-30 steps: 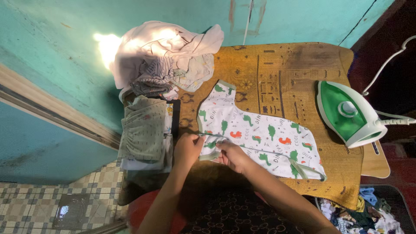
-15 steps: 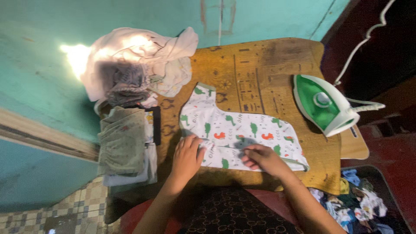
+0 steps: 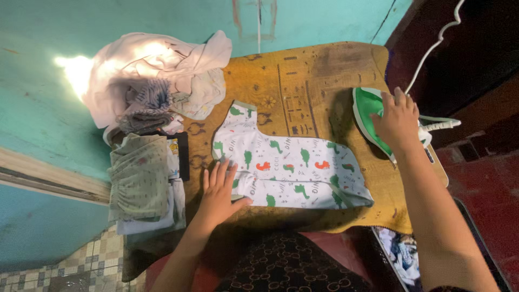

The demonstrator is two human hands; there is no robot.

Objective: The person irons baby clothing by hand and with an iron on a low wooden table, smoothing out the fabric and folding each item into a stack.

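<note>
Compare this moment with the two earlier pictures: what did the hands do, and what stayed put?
The right hand left the dinosaur-print garment and went right to the green iron, now resting on its handle. The left hand stayed flat on the garment's left end. The garment, the folded stack and the heap of clothes lie as before.

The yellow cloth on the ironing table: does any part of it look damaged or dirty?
Yes. The yellow cloth has a dark, brownish patch near its far edge, above the green iron, which looks like a scorch or stain. The dinosaur-print garment lies flat and looks unmarked.
</note>
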